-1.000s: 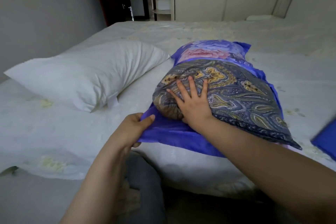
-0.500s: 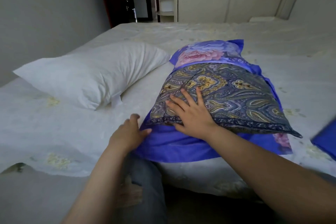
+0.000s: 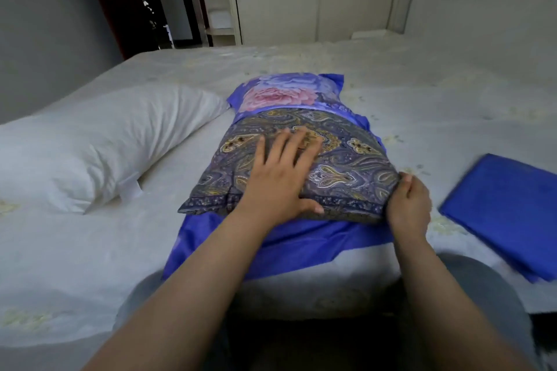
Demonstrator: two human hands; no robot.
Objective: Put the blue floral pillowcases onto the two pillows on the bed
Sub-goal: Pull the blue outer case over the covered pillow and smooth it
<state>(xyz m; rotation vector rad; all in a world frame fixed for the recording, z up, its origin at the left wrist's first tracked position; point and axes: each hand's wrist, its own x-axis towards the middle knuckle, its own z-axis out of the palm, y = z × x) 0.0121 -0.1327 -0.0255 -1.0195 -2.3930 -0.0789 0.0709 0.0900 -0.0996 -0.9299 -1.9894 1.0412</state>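
Observation:
A paisley-patterned pillow lies lengthwise on the bed, its far end tucked inside a blue floral pillowcase. The case's lower layer spreads out under the pillow's near end toward the bed edge. My left hand rests flat on top of the pillow, fingers spread. My right hand pinches the pillow's near right corner. A bare white pillow lies to the left. A second blue pillowcase lies folded flat at the right.
The bed with its pale sheet stretches back to a white cabinet wall. A dark doorway opens at the back left. My knees press against the bed's near edge.
My left hand let go of the pillowcase edge and moved onto the pillow top. My right hand left the pillow top and took its near right corner. The view shifted right.

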